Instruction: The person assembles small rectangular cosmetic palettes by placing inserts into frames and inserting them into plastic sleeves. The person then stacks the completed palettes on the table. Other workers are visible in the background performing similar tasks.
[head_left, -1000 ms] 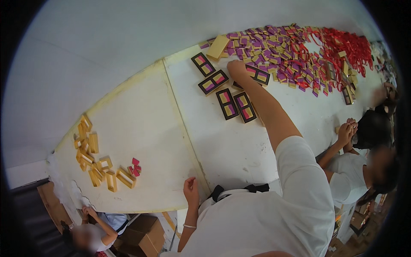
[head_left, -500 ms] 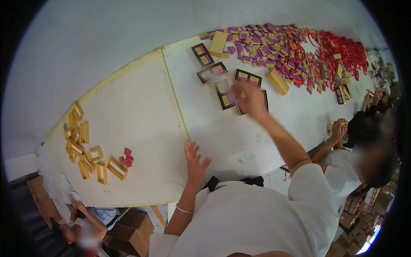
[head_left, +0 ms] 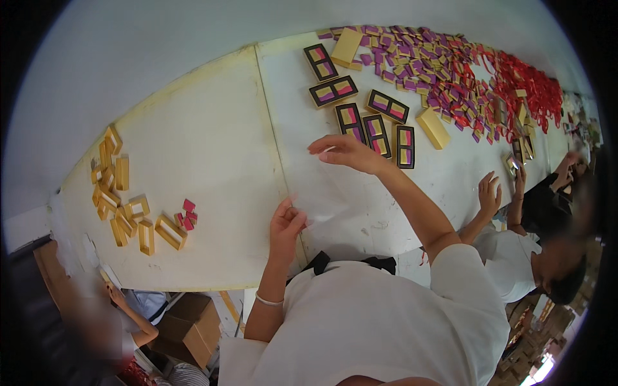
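Between my hands hangs a faint, see-through plastic sheet (head_left: pixel 327 192), its edges hard to make out. My right hand (head_left: pixel 347 153) is over the table with its fingers pointing left and thumb tucked under, pinching what appears to be the sheet's upper part. Lower and to the left, my left hand (head_left: pixel 287 222) has its fingers curled at the sheet's near side. Just beyond my right hand lie several shallow gift boxes (head_left: pixel 405 147) with black inserts, each showing pink, purple and gold pieces in two windows. A plain gold box (head_left: pixel 433 128) rests beside them.
Empty gold frames (head_left: pixel 147 237) and a few small pink boxes (head_left: pixel 188 219) lie at the left. Far right spreads a pile of purple-and-gold small boxes (head_left: pixel 412 67) beside red ribbons (head_left: pixel 528 90). Co-workers (head_left: pixel 499 257) sit at the right; another person (head_left: pixel 129 315) is lower left.
My right hand has drawn back from the gift boxes, toward my left hand. My left hand's fingers, spread before, are now curled, and the see-through sheet shows between the hands.
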`<control>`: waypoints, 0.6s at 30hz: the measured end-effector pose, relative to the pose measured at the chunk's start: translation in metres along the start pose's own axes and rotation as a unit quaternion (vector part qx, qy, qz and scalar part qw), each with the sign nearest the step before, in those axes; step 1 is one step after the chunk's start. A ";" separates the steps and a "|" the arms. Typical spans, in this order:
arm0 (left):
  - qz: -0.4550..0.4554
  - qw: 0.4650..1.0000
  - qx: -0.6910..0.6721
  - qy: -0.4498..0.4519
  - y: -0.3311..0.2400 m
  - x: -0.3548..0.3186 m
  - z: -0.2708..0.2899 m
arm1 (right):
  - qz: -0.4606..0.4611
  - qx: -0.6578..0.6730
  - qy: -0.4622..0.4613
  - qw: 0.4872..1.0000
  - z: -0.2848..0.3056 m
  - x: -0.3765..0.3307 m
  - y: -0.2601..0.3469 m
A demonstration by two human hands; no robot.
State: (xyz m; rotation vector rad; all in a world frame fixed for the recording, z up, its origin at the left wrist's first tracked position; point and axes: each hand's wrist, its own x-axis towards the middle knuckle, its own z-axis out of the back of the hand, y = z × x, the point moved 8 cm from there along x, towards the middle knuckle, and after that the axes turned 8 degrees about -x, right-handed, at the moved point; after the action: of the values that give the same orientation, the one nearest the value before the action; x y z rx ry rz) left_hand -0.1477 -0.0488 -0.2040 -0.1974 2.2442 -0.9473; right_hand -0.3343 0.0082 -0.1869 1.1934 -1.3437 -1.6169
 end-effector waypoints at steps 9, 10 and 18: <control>-0.114 0.991 0.022 0.070 -0.038 -0.003 -0.007 | 0.082 -0.145 -0.138 0.976 -0.029 -0.006 0.047; -0.107 0.991 0.007 0.084 -0.041 -0.006 -0.007 | 0.116 -0.217 -0.165 0.955 -0.032 -0.012 0.057; -0.057 0.988 -0.024 0.141 -0.042 -0.030 0.000 | 0.092 -0.264 -0.179 0.943 -0.056 -0.044 0.064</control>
State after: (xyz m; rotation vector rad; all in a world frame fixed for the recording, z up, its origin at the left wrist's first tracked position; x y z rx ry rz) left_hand -0.1305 -0.0675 -0.1597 -0.2268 2.5401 -1.0375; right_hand -0.2691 0.0173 -0.1171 0.4575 -1.0790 -1.9478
